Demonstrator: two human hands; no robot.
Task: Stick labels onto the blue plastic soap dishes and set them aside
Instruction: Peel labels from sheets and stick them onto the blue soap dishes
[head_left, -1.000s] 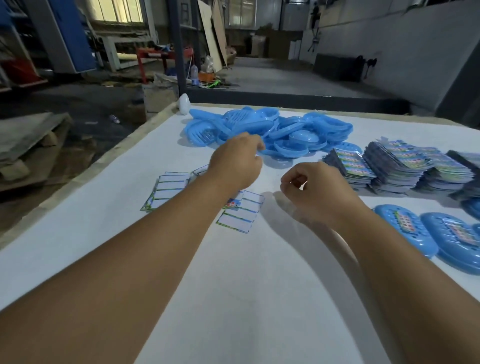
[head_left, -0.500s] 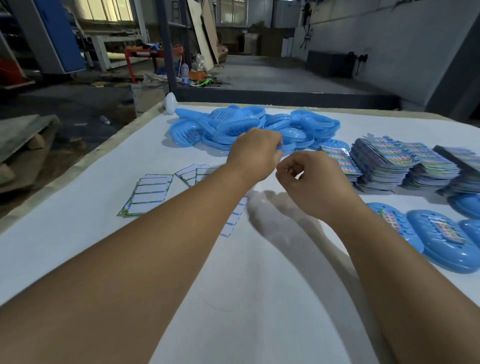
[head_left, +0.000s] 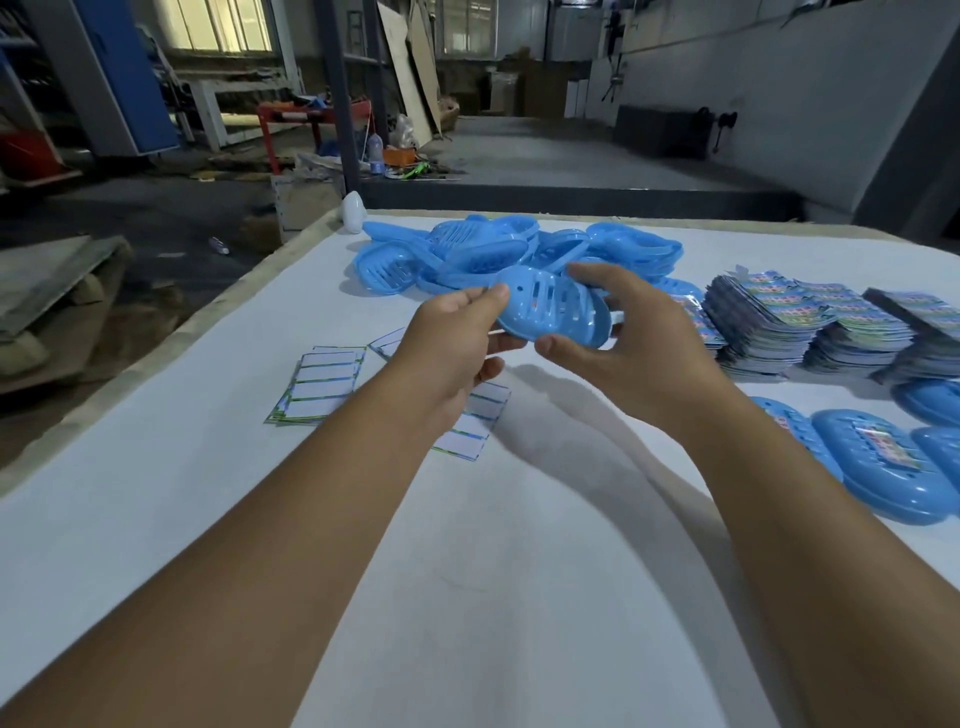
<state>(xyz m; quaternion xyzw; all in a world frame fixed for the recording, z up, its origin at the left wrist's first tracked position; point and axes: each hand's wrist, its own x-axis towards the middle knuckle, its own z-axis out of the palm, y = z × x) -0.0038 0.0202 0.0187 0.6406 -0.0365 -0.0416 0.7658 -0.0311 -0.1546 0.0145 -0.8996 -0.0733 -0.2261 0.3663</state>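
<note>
Now both the left hand (head_left: 451, 347) and right hand (head_left: 626, 338) grip one soap dish (head_left: 553, 306) between them.

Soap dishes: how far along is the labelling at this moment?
Done: at least two labelled dishes lie set aside at the right. In hand: both the left hand and right hand hold one unlabelled dish. Left: the heap of bare dishes beyond, plus tall label stacks.

Dish pile (head_left: 519, 249) behind label sheets (head_left: 324, 384) (table (head_left: 156, 493))
</note>
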